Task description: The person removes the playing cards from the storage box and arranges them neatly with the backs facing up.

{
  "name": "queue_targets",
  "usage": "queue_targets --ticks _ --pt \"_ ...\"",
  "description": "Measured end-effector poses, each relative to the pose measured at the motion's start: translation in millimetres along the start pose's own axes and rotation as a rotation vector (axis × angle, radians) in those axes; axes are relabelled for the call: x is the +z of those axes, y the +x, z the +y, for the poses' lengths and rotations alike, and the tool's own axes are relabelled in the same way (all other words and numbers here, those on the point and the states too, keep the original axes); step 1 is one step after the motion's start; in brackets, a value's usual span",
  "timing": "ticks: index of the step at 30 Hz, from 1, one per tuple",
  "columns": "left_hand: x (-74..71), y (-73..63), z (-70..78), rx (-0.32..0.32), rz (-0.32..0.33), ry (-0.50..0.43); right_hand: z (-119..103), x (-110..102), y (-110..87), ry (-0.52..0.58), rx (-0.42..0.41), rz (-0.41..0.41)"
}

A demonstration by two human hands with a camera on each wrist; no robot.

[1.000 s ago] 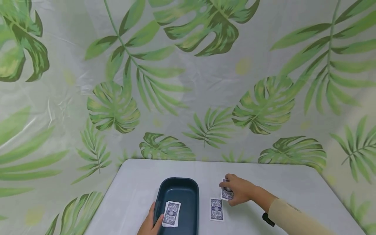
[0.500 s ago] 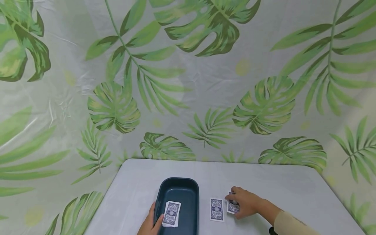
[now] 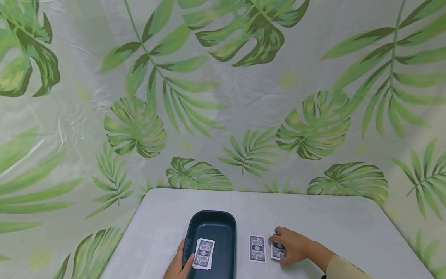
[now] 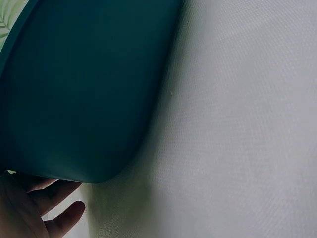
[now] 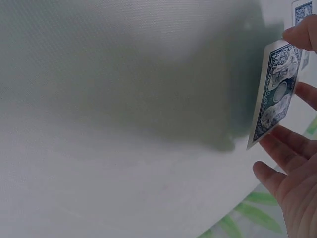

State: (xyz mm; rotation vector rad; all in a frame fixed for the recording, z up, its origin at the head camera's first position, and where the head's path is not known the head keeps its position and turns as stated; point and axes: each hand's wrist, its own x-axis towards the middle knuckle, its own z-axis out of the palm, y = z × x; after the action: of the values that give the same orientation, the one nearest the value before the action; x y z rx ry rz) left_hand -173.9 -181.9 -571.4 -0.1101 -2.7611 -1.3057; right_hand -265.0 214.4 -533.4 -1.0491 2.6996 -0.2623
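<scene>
Where writing could be read: small dark marks run on the sleeve (image 3: pixel 349 266) of the right arm, too small to make out; the card backs (image 5: pixel 277 94) carry a blue-and-white ornament.
Left hand (image 3: pixel 179 266): grips the left wall of the dark blue tray (image 3: pixel 217 232), thumb over the rim; its other fingers are partly hidden by the tray.
Card pile (image 3: pixel 204 253): lies inside the tray, near this thumb, with uneven edges; the count I cannot tell.
Right hand (image 3: pixel 295 246): grips the held card (image 3: pixel 277 252) between thumb and fingers, covering part of it; whether single or several, I cannot tell.
Table card (image 3: pixel 257 248): lies back up on the white table (image 3: pixel 163 217), between the tray and the held card.
Cut off: the tray's near end, at the lower edge of the head view.
</scene>
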Motion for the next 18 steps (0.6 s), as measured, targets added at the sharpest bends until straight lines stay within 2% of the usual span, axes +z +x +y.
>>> queue_targets --ticks 6,7,10,14,18 --pt "2.7 1.1 -5.0 0.049 0.043 -0.004 -1.1 0.1 -1.2 0.013 0.003 -0.008" --pt "2.9 0.9 -4.5 0.059 0.048 0.019 -1.2 0.2 -1.2 0.015 0.005 -0.012" --pt "2.4 0.2 -1.8 0.047 0.048 0.006 -1.0 1.3 -0.5 0.019 0.012 -0.026" --pt "0.5 0.4 -0.4 0.007 0.014 -0.005 -0.4 3.3 1.0 0.019 0.015 -0.038" --pt "0.4 0.1 -0.4 -0.004 0.001 0.017 -0.1 4.9 1.5 0.025 0.025 -0.048"
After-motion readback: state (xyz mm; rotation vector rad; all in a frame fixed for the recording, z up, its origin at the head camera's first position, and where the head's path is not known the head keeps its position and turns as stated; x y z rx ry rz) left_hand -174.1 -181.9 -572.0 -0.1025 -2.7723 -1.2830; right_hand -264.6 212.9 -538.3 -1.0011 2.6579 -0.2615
